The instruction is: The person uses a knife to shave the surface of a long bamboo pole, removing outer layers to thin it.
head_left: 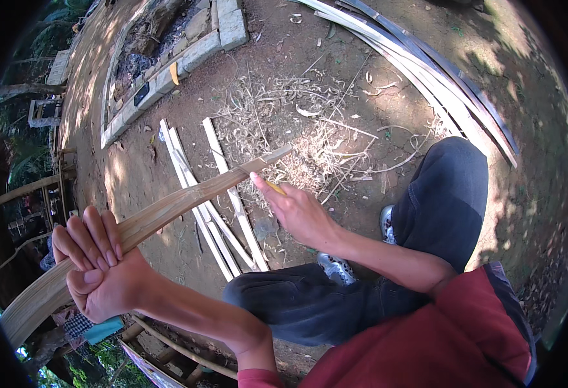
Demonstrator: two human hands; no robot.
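A long split bamboo strip (180, 202) slants across the view, from the lower left up to its narrow end near the middle. My left hand (113, 281) is closed around the wide part, fingers over the top edge and thumb below. Close to the narrow end, my right hand (303, 216) is closed on a yellow-handled knife (275, 187), its index finger stretched out against the strip. The blade is mostly hidden. Curled shavings (300, 155) lie heaped on the ground beneath that end.
Pale split strips (200, 213) lie on the ground below the held strip. More long strips (420, 58) curve across the far right. A block-edged bed (200, 48) with a dark phone-like slab (142, 92) on its edge stands far left. My bent knees (452, 187) are at right.
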